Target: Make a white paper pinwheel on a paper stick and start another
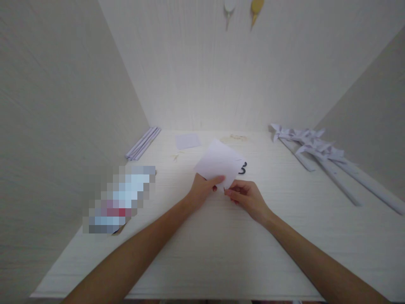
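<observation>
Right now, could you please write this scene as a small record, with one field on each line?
Left hand: holds a white sheet
Right hand: fingertips at the sheet's near corner
Partly hidden behind sheet: black thing
Far left: paper sticks
Behind, slightly left: flat paper
Right side: paper pinwheels
Back wall: white hook, yellow hook
</observation>
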A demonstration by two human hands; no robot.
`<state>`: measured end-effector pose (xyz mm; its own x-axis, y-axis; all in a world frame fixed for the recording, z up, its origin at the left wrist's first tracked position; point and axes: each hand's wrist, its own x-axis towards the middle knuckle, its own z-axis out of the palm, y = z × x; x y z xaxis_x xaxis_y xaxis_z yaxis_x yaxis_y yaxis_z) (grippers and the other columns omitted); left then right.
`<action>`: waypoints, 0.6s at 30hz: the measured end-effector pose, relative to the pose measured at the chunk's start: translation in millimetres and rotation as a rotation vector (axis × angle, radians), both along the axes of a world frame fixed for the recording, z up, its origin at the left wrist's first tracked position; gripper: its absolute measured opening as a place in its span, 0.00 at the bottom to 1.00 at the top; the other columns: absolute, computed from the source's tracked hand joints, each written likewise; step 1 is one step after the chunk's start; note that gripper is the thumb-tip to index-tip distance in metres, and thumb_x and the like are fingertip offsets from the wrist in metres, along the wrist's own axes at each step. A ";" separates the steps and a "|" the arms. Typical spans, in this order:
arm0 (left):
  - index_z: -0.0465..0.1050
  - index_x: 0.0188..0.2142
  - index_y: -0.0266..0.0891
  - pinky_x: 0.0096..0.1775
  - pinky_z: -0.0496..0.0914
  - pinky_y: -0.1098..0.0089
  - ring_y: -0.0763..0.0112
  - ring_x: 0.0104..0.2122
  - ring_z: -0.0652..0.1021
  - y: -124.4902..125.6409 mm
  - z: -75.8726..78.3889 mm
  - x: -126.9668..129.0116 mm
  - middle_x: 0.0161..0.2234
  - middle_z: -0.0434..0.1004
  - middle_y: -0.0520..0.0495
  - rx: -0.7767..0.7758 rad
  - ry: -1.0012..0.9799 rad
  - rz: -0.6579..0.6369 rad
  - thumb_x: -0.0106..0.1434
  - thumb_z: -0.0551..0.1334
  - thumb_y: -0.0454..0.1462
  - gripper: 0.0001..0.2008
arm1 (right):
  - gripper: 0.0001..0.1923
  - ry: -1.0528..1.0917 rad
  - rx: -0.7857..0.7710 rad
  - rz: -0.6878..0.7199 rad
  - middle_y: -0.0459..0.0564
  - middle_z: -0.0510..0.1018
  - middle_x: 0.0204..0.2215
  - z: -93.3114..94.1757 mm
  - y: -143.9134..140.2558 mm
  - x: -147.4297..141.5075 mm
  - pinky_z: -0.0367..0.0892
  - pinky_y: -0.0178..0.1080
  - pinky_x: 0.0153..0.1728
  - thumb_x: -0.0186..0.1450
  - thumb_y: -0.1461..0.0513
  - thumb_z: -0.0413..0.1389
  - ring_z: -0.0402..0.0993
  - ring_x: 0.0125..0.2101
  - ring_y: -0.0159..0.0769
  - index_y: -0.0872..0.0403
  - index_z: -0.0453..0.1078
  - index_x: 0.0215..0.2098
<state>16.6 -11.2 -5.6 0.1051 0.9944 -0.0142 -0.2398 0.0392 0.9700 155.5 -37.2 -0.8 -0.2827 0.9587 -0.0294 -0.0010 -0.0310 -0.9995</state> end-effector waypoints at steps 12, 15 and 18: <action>0.67 0.26 0.35 0.18 0.59 0.76 0.79 0.18 0.66 -1.1 3.8 1.2 0.22 0.68 0.53 -0.040 0.031 0.010 0.42 0.65 0.38 0.12 | 0.09 -0.025 0.017 -0.035 0.39 0.63 0.12 0.5 -2.0 -0.7 0.47 0.30 0.14 0.50 0.58 0.58 0.54 0.13 0.23 0.56 0.66 0.20; 0.67 0.25 0.35 0.18 0.59 0.76 0.79 0.18 0.66 -1.2 4.0 1.5 0.21 0.68 0.53 -0.046 0.034 0.022 0.41 0.65 0.38 0.12 | 0.11 -0.043 0.028 -0.049 0.39 0.62 0.12 1.1 -2.2 -0.8 0.48 0.30 0.14 0.50 0.56 0.58 0.54 0.13 0.23 0.56 0.66 0.20; 0.67 0.25 0.35 0.18 0.58 0.76 0.79 0.18 0.65 -1.4 3.8 1.4 0.20 0.67 0.54 -0.043 0.036 0.024 0.41 0.65 0.37 0.11 | 0.12 -0.050 0.031 -0.061 0.39 0.62 0.11 1.4 -2.2 -1.6 0.49 0.30 0.14 0.50 0.56 0.58 0.55 0.13 0.23 0.56 0.65 0.19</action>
<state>18.0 -12.6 -1.8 0.0799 0.9950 -0.0600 -0.2058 0.0753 0.9757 154.0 -39.4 0.6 -0.2229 0.9748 -0.0121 0.0476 -0.0015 -0.9989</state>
